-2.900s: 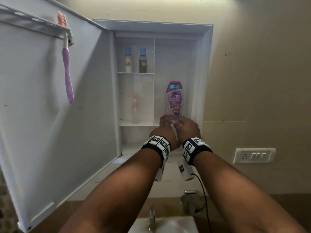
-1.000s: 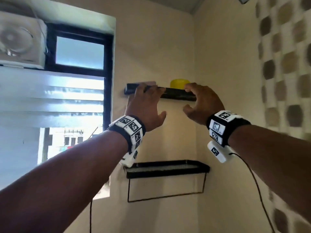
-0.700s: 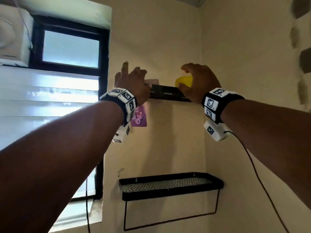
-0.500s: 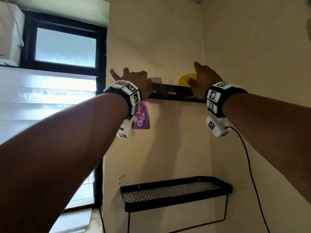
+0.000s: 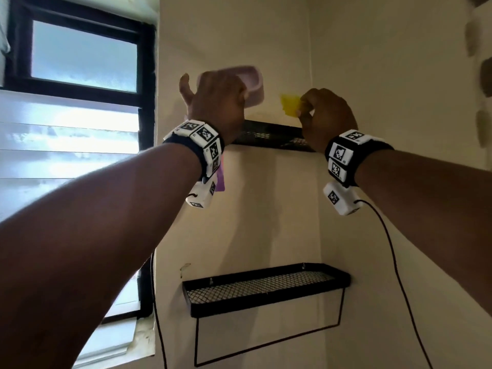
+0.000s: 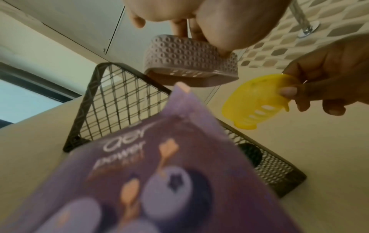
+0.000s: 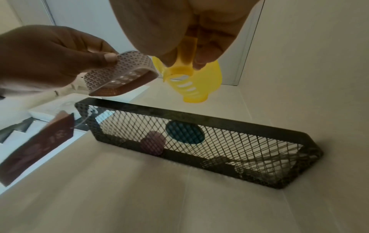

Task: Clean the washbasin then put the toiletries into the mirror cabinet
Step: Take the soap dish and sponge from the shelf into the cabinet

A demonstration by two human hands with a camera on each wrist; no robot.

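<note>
My left hand [image 5: 213, 99] grips a mauve dotted soap dish [image 5: 254, 86] by its rim, raised above the upper black mesh shelf [image 5: 269, 135]. The left wrist view shows that dish [image 6: 191, 61] from below, with slots in its base. My right hand [image 5: 327, 115] pinches a yellow slotted soap dish [image 5: 290, 105] by its edge, also held over the shelf. Seen from the right wrist, the yellow dish [image 7: 197, 82] hangs from my fingers beside the mauve one [image 7: 123, 74]. Mirror cabinet and washbasin are out of view.
A purple freshener sachet [image 6: 159, 173] hangs under the shelf's left end. Through the mesh I see a dark teal oval [image 7: 184, 131] and a purple round thing [image 7: 152, 143]. A second black shelf [image 5: 266, 291] sits lower on the wall. A window [image 5: 80, 129] is left.
I turned from the mirror cabinet to the corner shelves. Both hands reached onto the upper shelf, took one soap dish each and lifted them off it.
</note>
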